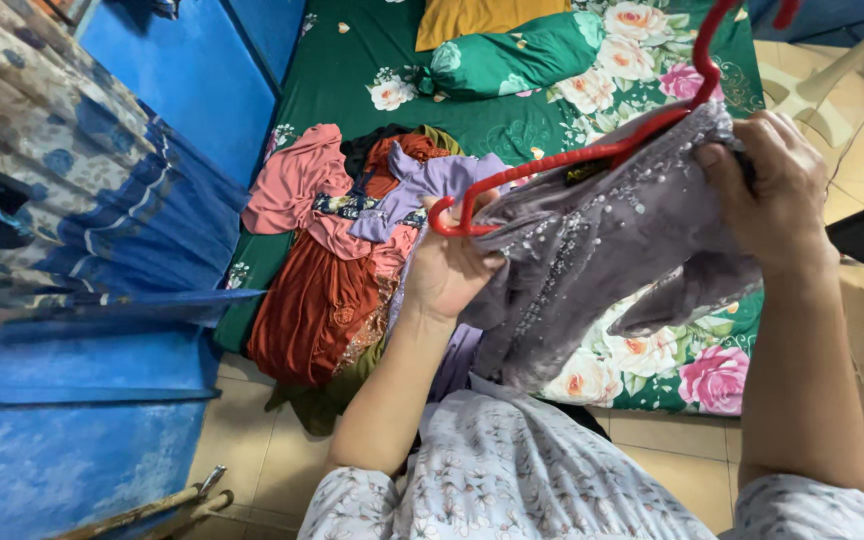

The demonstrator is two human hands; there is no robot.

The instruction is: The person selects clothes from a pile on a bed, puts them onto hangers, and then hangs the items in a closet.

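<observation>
the left hand (449, 268) gripped one grey beaded garment (602, 250) at the end of a single red hanger (572, 155); the right hand (767, 185) pinched the same garment at the hanger's other shoulder, both held above the bed (352, 70). one heap of clothes (337, 250) lay at the bed's near left edge, one green pillow (512, 60) near its far edge.

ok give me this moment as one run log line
left hand: grips grey garment | right hand: grips garment | red hanger: inside garment | clothes pile: on bed
</observation>
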